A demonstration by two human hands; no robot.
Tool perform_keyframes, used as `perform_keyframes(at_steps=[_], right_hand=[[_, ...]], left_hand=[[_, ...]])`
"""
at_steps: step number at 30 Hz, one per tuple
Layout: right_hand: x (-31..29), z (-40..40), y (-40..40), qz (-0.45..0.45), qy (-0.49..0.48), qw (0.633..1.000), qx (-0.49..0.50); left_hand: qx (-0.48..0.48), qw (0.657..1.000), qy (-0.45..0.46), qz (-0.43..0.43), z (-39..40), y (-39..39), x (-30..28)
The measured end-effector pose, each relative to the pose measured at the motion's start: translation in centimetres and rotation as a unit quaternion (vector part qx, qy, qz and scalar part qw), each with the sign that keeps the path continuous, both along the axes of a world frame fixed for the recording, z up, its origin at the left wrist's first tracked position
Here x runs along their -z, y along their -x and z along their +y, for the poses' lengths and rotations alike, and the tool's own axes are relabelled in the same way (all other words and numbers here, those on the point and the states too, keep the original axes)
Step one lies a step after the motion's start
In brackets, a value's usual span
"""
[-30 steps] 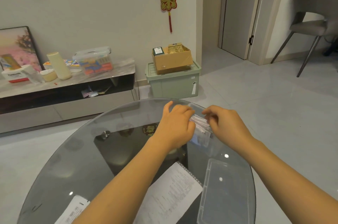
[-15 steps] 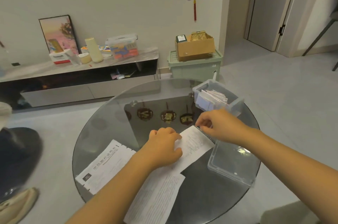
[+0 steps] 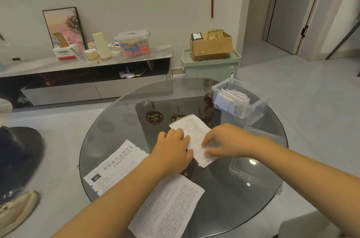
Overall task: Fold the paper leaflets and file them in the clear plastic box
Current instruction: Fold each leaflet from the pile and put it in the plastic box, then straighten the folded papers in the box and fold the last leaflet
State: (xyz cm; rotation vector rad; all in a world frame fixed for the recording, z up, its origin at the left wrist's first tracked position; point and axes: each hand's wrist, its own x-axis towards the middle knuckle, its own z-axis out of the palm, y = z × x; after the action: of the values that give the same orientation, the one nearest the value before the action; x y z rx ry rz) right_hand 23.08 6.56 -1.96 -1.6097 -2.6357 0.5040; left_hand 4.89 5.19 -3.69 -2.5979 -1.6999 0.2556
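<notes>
A small printed leaflet (image 3: 193,126) lies on the round glass table (image 3: 120,121), in the middle. My left hand (image 3: 173,150) sits on its left edge with bent fingers gripping it. My right hand (image 3: 224,142) pinches the leaflet's near end between fingertips and thumb. The clear plastic box (image 3: 259,108) stands at the table's far right and holds several folded leaflets (image 3: 231,101). Two unfolded leaflets lie nearer me: one at the left edge (image 3: 115,165), partly under my left forearm, and one at the near edge (image 3: 167,206).
The box's clear lid (image 3: 255,162) lies flat on the table's right side, just past my right wrist. Beyond the table are a low TV cabinet (image 3: 87,74) with clutter, a green bin (image 3: 210,68) carrying a cardboard box, and a shoe (image 3: 13,208) at the left.
Both hands left the clear box, came down to the middle leaflet and took hold of it. The view tilted down, and the leaflet has been pulled clear of the near sheet.
</notes>
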Motion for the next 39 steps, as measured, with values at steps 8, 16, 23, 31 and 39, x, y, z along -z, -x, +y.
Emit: perform_keyframes(at_steps=[8, 16, 23, 31, 39], right_hand=[[0.7, 1.4, 0.7, -0.013, -0.001, 1.000, -0.028], [2.0, 1.4, 1.3, 0.058, -0.039, 0.998, -0.002], [1.8, 1.3, 1.4, 0.103, -0.013, 0.994, 0.013], [0.2, 1.2, 0.2, 0.153, 0.092, 0.984, -0.015], [-0.1, 1.5, -0.5, 0.243, 0.079, 0.963, 0.080]], left_hand=[[0.016, 0.988, 0.063, -0.140, -0.2, 1.5, 0.7], [0.006, 0.970, 0.110, -0.215, -0.3, 1.3, 0.5], [-0.039, 0.965, 0.060, -0.253, -0.1, 0.6, 0.2], [-0.129, 0.910, 0.149, -0.365, 0.3, 2.1, -1.0], [-0.198, 0.835, 0.261, -0.443, 0.4, 2.9, -1.8]])
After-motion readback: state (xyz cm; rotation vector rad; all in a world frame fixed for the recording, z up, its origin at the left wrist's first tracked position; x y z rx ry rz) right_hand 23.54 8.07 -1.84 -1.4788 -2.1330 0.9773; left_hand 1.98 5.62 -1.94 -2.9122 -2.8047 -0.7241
